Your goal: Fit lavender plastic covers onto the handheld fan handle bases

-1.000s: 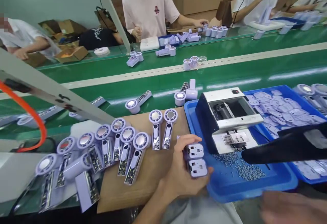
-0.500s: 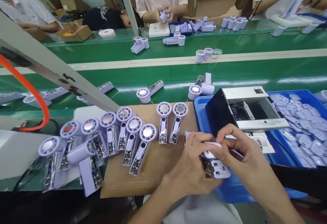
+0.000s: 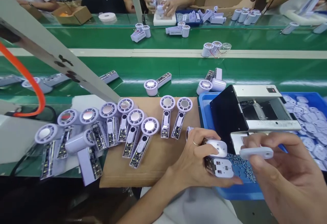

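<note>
My left hand (image 3: 194, 161) is wrapped round what look like two pale lilac handheld fan bodies (image 3: 224, 168), handle ends facing right. The nearer end shows a white face with small square openings; the farther one has a smooth rounded end. Most of both bodies is hidden by my fingers. To the right, my right hand (image 3: 283, 169) pinches a small oval white plastic cover (image 3: 257, 153) with a hole near one end, apart from the fan bodies. More handheld fans (image 3: 150, 127), with circuit boards showing in their handles, lie on and beside a brown board (image 3: 158, 169).
A blue tray (image 3: 245, 193) holds many small screws (image 3: 242, 166) and a silver and black machine (image 3: 268, 108). Behind it at right, a blue bin contains white covers (image 3: 310, 127). Fan parts lie on the green conveyor (image 3: 178, 69). Co-workers sit opposite; an orange hose (image 3: 30, 77) hangs left.
My right hand has moved right, away from the fan bodies, and now shows the oval cover between its fingers. My left hand still holds the fan bodies. The view has shifted slightly.
</note>
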`<state>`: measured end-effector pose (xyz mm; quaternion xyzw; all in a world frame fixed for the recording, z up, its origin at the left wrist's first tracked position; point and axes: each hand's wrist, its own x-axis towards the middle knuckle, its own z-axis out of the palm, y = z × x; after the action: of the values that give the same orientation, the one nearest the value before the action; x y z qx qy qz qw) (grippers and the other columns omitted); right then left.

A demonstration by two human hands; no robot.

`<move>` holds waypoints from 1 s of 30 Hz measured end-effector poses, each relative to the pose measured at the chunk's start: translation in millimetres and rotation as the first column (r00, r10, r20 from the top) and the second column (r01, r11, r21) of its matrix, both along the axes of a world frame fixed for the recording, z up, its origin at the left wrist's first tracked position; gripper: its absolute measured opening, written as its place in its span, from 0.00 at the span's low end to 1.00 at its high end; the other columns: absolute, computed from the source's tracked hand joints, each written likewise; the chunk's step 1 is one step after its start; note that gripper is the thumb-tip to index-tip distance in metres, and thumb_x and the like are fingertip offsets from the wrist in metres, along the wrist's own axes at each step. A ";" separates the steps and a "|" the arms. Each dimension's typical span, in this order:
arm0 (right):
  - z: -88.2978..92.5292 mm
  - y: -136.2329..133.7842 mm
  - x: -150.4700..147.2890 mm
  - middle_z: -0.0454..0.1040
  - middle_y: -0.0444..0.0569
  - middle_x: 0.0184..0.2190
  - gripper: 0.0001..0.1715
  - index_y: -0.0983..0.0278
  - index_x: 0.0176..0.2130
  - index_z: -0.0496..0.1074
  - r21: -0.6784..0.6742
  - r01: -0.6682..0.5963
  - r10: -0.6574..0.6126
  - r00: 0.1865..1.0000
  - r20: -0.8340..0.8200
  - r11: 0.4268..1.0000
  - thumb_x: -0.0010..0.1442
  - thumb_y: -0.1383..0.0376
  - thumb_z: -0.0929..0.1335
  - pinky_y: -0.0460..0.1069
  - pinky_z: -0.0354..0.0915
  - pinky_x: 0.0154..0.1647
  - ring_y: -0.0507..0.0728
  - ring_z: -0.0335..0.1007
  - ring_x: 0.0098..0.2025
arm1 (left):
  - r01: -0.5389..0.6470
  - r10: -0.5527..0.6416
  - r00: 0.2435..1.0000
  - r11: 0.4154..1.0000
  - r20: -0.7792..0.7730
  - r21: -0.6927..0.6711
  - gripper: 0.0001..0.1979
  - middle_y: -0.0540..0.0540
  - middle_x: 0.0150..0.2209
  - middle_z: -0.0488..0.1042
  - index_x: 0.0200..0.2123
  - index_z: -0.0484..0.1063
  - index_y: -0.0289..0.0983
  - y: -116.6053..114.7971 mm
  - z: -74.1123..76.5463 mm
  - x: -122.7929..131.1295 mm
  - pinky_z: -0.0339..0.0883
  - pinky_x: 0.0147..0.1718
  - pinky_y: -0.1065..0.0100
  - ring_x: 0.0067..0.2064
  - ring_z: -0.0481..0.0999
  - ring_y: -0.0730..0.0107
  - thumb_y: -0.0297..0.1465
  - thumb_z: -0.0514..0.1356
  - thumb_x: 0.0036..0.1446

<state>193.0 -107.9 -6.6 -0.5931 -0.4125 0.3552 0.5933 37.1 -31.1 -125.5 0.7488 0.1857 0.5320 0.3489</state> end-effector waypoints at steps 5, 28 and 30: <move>3.9 5.4 1.1 0.68 0.56 0.38 0.39 0.62 0.46 0.73 -0.087 -0.002 0.008 0.998 0.061 0.996 0.66 0.37 0.87 0.52 0.79 0.38 0.64 0.74 0.43 | 0.046 -0.048 0.998 0.997 -0.031 -0.060 0.50 0.43 0.58 0.82 0.53 0.64 0.48 -1.9 -2.3 1.2 0.76 0.54 0.47 0.52 0.86 0.53 0.61 0.88 0.42; -10.2 -31.7 24.4 0.72 0.58 0.41 0.36 0.62 0.47 0.78 -0.144 -0.002 0.031 0.980 0.199 0.990 0.66 0.39 0.88 0.55 0.80 0.44 0.67 0.75 0.48 | -0.077 0.068 0.995 0.987 0.066 0.138 0.42 0.44 0.54 0.81 0.62 0.61 0.45 0.5 8.2 9.9 0.76 0.48 0.57 0.49 0.85 0.61 0.67 0.73 0.66; -18.8 -49.4 34.0 0.73 0.58 0.45 0.32 0.63 0.46 0.79 -0.124 0.024 0.008 0.969 0.246 0.992 0.65 0.47 0.90 0.55 0.81 0.48 0.67 0.75 0.52 | -0.074 0.067 0.996 0.990 0.058 0.117 0.40 0.45 0.56 0.81 0.63 0.60 0.47 -0.3 6.5 10.1 0.76 0.49 0.56 0.50 0.85 0.60 0.65 0.72 0.68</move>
<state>227.1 -157.3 -25.4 -0.6704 -0.4573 0.3018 0.5003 47.2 -31.4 -118.9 0.7466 0.1704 0.5743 0.2895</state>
